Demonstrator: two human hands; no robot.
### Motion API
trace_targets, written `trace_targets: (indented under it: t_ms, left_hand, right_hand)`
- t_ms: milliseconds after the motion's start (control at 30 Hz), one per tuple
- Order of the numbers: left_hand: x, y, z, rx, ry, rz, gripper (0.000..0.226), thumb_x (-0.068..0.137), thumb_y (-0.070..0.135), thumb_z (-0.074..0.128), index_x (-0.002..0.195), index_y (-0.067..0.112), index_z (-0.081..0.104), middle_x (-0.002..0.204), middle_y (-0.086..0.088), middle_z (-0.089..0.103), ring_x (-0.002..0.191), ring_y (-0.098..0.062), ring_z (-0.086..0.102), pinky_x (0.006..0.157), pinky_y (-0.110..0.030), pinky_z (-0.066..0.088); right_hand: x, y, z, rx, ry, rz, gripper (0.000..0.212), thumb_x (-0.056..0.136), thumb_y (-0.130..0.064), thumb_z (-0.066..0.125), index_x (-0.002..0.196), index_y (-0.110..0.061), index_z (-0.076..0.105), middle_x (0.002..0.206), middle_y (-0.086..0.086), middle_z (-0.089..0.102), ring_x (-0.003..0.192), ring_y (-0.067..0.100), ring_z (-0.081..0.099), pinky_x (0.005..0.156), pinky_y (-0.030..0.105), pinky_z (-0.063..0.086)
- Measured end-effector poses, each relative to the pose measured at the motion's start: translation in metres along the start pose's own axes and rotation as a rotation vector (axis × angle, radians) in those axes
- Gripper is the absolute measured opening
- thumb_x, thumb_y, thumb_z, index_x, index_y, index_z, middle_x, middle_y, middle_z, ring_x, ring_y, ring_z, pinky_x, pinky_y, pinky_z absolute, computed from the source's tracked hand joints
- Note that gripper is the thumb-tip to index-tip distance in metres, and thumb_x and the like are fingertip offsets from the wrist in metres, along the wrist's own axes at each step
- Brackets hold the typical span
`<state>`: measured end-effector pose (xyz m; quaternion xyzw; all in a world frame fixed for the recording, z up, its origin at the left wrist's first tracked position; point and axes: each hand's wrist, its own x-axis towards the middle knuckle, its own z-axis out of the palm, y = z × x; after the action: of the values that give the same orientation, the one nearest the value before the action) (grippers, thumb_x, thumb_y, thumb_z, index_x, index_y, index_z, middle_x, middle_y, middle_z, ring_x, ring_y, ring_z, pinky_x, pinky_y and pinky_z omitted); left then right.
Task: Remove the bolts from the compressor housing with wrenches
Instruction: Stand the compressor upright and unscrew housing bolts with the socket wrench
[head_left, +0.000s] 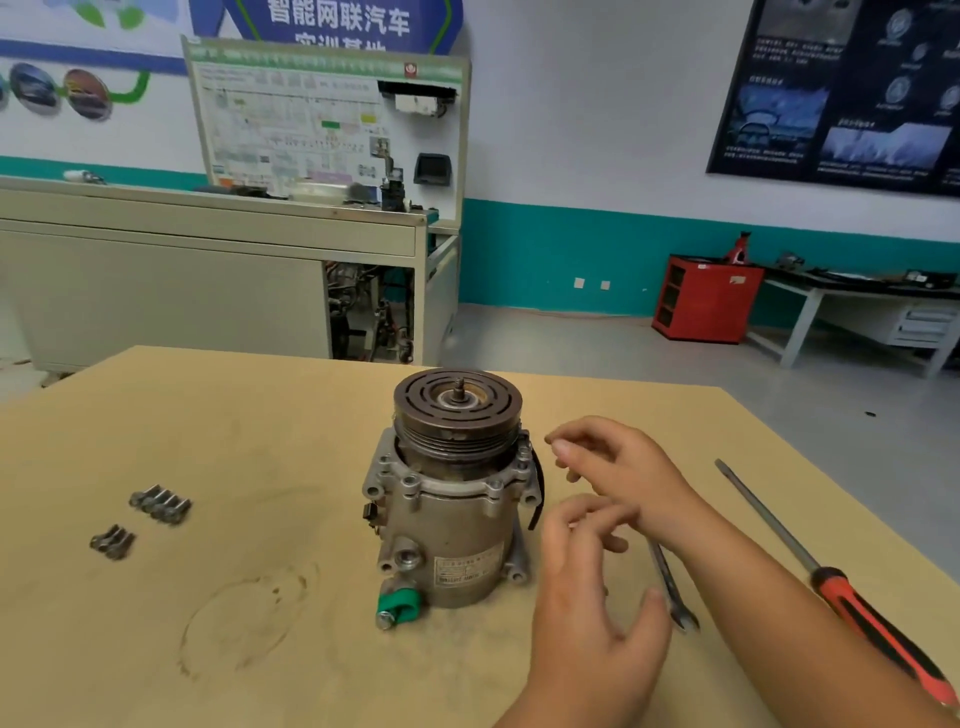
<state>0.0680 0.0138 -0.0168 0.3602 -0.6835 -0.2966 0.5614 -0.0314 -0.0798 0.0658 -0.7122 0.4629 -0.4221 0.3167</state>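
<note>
Tan tabletop (260, 441) (ring-stained) is backed by a teal-banded wall (545, 249), while left hand (587, 597) and right hand (623, 475) are held slack, empty.

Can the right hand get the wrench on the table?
Probably yes. The wrench lies flat on the table, just under the right hand, which holds nothing. Only the left hand hovers close beside it, not on it.

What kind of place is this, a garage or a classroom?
Probably a vehicle-repair training workshop: a compressor stands on a workbench beside a wrench and screwdriver, with a wiring demonstration board and a red tool cabinet behind.
</note>
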Motion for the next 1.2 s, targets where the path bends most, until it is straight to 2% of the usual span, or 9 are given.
trace_targets:
  t_ms: [100,367,533,633,700,833,933,1133,1200]
  left_hand:
    - [0.021,0.013,-0.009,0.018,0.178,-0.05,0.06,0.067,0.029,0.055,0.124,0.036,0.038,0.145,0.019,0.013,0.098,0.001,0.049,0.071,-0.008,0.038]
    - [0.021,0.015,-0.016,-0.065,0.143,-0.079,0.07,0.07,0.027,0.054,0.13,0.042,0.023,0.154,0.016,-0.003,0.099,0.004,0.055,0.071,-0.013,0.041]
    - [0.023,0.031,-0.023,-0.207,0.147,0.007,0.07,0.067,0.032,0.053,0.132,0.033,0.031,0.154,0.015,0.012,0.095,-0.002,0.06,0.068,-0.018,0.043]
    - [0.007,0.026,-0.046,-0.193,0.216,0.117,0.068,0.069,0.024,0.057,0.133,0.026,0.038,0.152,0.002,0.029,0.093,-0.008,0.062,0.065,-0.02,0.045]
    - [-0.008,0.013,-0.077,-0.147,0.293,0.123,0.062,0.066,0.024,0.06,0.126,0.033,0.05,0.144,-0.002,0.041,0.087,-0.011,0.063,0.061,-0.022,0.045]
    - [-0.045,-0.015,-0.159,-0.095,0.434,-0.049,0.047,0.061,0.033,0.062,0.106,0.046,0.066,0.106,-0.002,0.067,0.083,-0.008,0.061,0.063,-0.017,0.045]
    - [-0.066,-0.034,-0.217,-0.018,0.496,-0.224,0.042,0.063,0.021,0.066,0.095,0.046,0.072,0.095,0.006,0.072,0.084,-0.001,0.063,0.068,-0.012,0.047]
    - [-0.071,-0.065,-0.303,0.289,0.52,-0.507,0.043,0.088,0.003,0.064,0.126,0.02,0.052,0.126,0.001,0.053,0.099,-0.003,0.057,0.073,-0.008,0.04]
    - [-0.07,-0.069,-0.319,0.303,0.51,-0.569,0.047,0.089,0.008,0.064,0.134,0.011,0.048,0.133,-0.003,0.049,0.103,-0.01,0.055,0.082,-0.019,0.042]
  right_hand:
    - [0.004,-0.012,0.017,-0.019,-0.011,0.001,0.007,0.082,-0.016,0.068,0.084,-0.023,0.067,0.08,0.004,0.066,0.069,0.009,0.058,0.068,0.021,0.048]
    - [0.009,-0.018,0.025,-0.173,0.004,-0.019,0.01,0.08,-0.011,0.07,0.075,-0.02,0.068,0.072,0.003,0.065,0.065,0.008,0.054,0.06,0.013,0.043]
    - [-0.002,-0.059,0.015,-0.103,0.112,-0.179,0.01,0.083,-0.014,0.067,0.076,-0.021,0.068,0.066,-0.008,0.065,0.06,-0.003,0.052,0.058,0.008,0.041]
    - [-0.025,-0.078,0.025,0.179,0.013,-0.209,0.018,0.081,0.0,0.065,0.082,-0.017,0.069,0.062,-0.008,0.061,0.056,-0.003,0.053,0.054,0.008,0.041]
    - [-0.043,-0.078,0.049,0.322,-0.075,-0.183,0.028,0.079,0.008,0.064,0.08,-0.019,0.071,0.066,-0.006,0.062,0.059,0.001,0.057,0.055,0.01,0.043]
    - [-0.052,-0.074,0.132,0.414,-0.296,-0.021,0.031,0.084,0.005,0.061,0.082,-0.023,0.072,0.073,-0.004,0.068,0.071,0.007,0.066,0.062,0.015,0.049]
    - [-0.037,-0.073,0.21,0.349,-0.395,-0.016,0.031,0.086,0.0,0.058,0.082,-0.03,0.065,0.073,-0.009,0.065,0.07,0.003,0.065,0.063,0.015,0.046]
    - [0.028,-0.068,0.334,-0.018,-0.358,-0.026,0.013,0.087,-0.012,0.057,0.099,-0.01,0.062,0.099,0.01,0.069,0.092,0.024,0.066,0.08,0.029,0.051]
    - [0.045,-0.059,0.354,-0.22,-0.325,-0.035,0.013,0.088,-0.018,0.056,0.098,-0.014,0.064,0.104,0.005,0.068,0.096,0.022,0.063,0.079,0.028,0.047]
